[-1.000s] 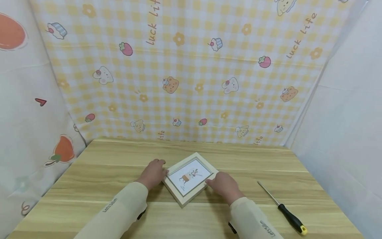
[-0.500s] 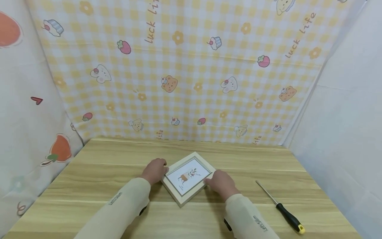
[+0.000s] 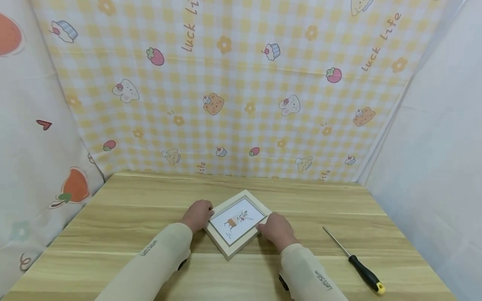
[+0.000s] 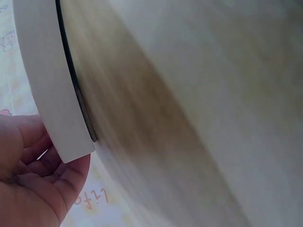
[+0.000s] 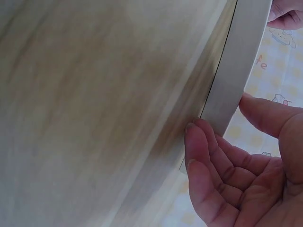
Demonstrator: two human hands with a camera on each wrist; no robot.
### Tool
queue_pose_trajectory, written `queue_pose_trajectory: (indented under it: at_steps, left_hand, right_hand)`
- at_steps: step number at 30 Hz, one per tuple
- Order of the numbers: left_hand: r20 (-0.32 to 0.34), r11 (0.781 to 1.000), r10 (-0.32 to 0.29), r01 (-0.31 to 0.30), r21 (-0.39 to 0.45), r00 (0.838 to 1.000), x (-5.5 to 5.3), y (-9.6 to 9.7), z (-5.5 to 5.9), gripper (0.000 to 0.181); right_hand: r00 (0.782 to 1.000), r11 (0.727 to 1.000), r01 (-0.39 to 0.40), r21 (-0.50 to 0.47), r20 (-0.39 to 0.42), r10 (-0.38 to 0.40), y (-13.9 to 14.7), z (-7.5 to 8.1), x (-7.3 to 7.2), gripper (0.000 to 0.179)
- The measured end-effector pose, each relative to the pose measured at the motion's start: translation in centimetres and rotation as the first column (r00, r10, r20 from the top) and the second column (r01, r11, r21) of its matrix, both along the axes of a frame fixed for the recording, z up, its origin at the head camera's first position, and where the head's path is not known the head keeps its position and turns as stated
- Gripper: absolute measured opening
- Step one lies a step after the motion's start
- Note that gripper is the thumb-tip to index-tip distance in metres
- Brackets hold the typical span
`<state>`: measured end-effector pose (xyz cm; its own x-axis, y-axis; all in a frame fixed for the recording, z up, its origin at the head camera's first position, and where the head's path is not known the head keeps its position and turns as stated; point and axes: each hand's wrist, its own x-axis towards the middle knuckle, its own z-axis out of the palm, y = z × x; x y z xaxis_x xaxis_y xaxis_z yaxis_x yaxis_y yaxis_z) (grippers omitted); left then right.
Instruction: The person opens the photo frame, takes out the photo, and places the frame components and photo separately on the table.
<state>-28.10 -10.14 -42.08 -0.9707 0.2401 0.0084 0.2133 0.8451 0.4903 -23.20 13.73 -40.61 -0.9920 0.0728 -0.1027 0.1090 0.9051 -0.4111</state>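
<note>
A pale wooden picture frame (image 3: 238, 219) lies turned cornerwise on the table, face up, showing a print of a small animal bearing flowers. My left hand (image 3: 197, 215) grips its left corner, thumb at the top edge. At the opposite corner my right hand (image 3: 277, 231) holds on, with the thumb over the rim. In the left wrist view, fingers curl round the end of the frame's side (image 4: 52, 80), and a dark gap runs along its lower edge. In the right wrist view, thumb and fingertips (image 5: 196, 135) pinch the frame's side (image 5: 236, 66) from above and below.
A screwdriver (image 3: 363, 269) with a black and yellow handle lies to the right of my right forearm, its tip pointing away. Behind the wood-grain table (image 3: 150, 188) hangs a yellow checked cloth (image 3: 241, 83). White cloths (image 3: 433, 167) close off both sides.
My left fingers, spread a second ago, have drawn in round the frame's corner. The frame has barely moved; the head view has shifted slightly.
</note>
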Motion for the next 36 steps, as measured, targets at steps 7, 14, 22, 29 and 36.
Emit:
queue_pose_trajectory:
  at_steps: [7, 14, 22, 29, 36]
  left_hand:
    - [0.026, 1.000, 0.022, -0.023, 0.021, 0.999, 0.3, 0.1, 0.4, 0.006]
    - [0.030, 0.999, 0.020, -0.021, 0.033, 0.999, 0.7, 0.2, 0.6, 0.007]
    - [0.035, 1.000, 0.013, -0.013, 0.013, 0.999, 1.5, 0.2, 1.4, 0.011]
    - [0.041, 1.000, -0.001, 0.001, -0.013, 0.999, 2.0, 0.4, 1.6, 0.013]
    - [0.051, 1.000, 0.019, -0.019, -0.001, 0.999, 2.8, 0.7, 1.7, 0.018]
  right_hand:
    - [1.000, 1.000, 0.001, 0.005, 0.002, -0.001, 0.0, 0.2, -0.1, 0.044]
    - [1.000, 1.000, -0.022, -0.002, -0.005, 0.022, 0.1, 0.1, -0.3, 0.046]
    - [0.999, 0.999, -0.042, -0.024, -0.014, 0.042, 0.3, 0.0, -0.3, 0.047]
    - [0.999, 0.997, -0.044, -0.063, -0.008, 0.043, 0.5, 0.1, -0.4, 0.039]
    - [0.997, 0.996, -0.076, -0.039, -0.010, 0.076, 0.6, 0.0, -0.5, 0.040]
